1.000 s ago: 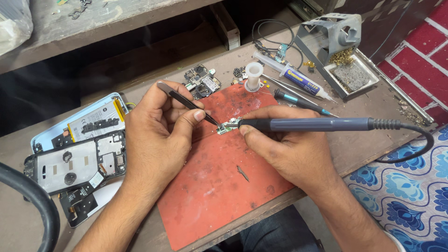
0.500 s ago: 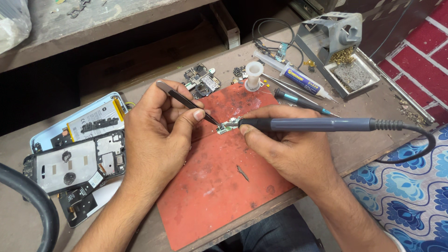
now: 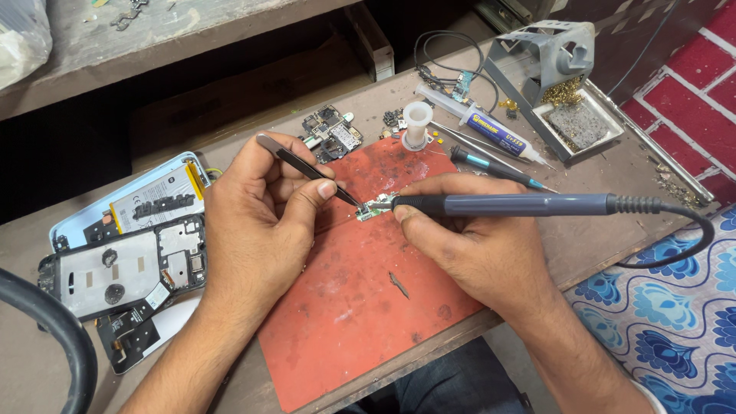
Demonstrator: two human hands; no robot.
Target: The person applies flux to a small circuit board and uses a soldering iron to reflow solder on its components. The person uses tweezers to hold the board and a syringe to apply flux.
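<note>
While both hands meet over the red work mat (image 3: 368,322), the count is easy: one pair of black tweezers (image 3: 307,167), one soldering iron (image 3: 521,204), one small circuit board (image 3: 376,208) between them. That little green board lies on the upper middle of the mat, its long axis running left to right with a slight tilt up toward the right.

Left hand (image 3: 257,230) has thumb and forefinger closed tight around the tweezers, whose long axis slants from upper left down to lower right, tips on the board's left end. Right hand (image 3: 475,249) is wrapped in a pen grip on the iron, fingers closed round the grey-blue handle; the handle lies almost level, its working end pointing left at the board, its black cable (image 3: 690,238) looping off at the right.

Off the mat, two opened phone bodies sit at left: a pale blue rear shell (image 3: 130,203) and a dark frame (image 3: 115,264) just below it. Behind the mat: one white spool (image 3: 416,125), one flux syringe (image 3: 483,126), one more loose circuit board (image 3: 331,132), one screwdriver (image 3: 491,165) with a dark handle, and one metal iron stand (image 3: 548,65) with brass wool and a sponge tray.
</note>
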